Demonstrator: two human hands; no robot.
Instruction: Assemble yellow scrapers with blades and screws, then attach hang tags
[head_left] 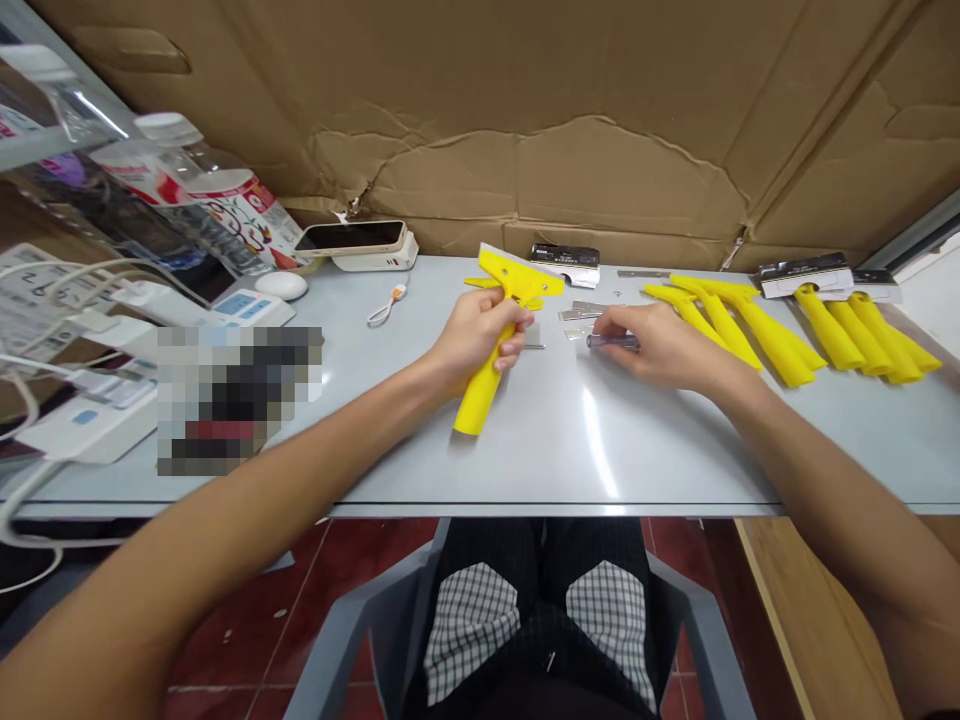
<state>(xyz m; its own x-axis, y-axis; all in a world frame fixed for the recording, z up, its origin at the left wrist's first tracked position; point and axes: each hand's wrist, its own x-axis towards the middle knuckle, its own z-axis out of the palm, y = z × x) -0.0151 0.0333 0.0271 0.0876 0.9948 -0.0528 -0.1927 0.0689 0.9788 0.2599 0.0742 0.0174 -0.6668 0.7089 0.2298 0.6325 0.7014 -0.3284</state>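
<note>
My left hand (pixel 486 338) is wrapped round the neck of a yellow plastic scraper (pixel 480 395), its wide head tilted up and its handle slanting toward me. A pale strip runs along the head's top edge. Under that head, another yellow piece (pixel 534 303) shows in part. My right hand (pixel 651 343) pinches the dark, translucent handle of a screwdriver (pixel 611 341), low over the table. A thin metal shaft (pixel 535 346) shows between the hands. Several flat metal blades (pixel 585 312) lie just beyond my right fingertips.
Several yellow scrapers (pixel 772 335) lie to the right, with more (pixel 862 330) under black-and-white packets (pixel 806 273). Another packet (pixel 566 262) lies at the back, before a cardboard wall (pixel 525 100). Leftward are a phone (pixel 352 238), bottles (pixel 232 215), power strips (pixel 90 415) and cables.
</note>
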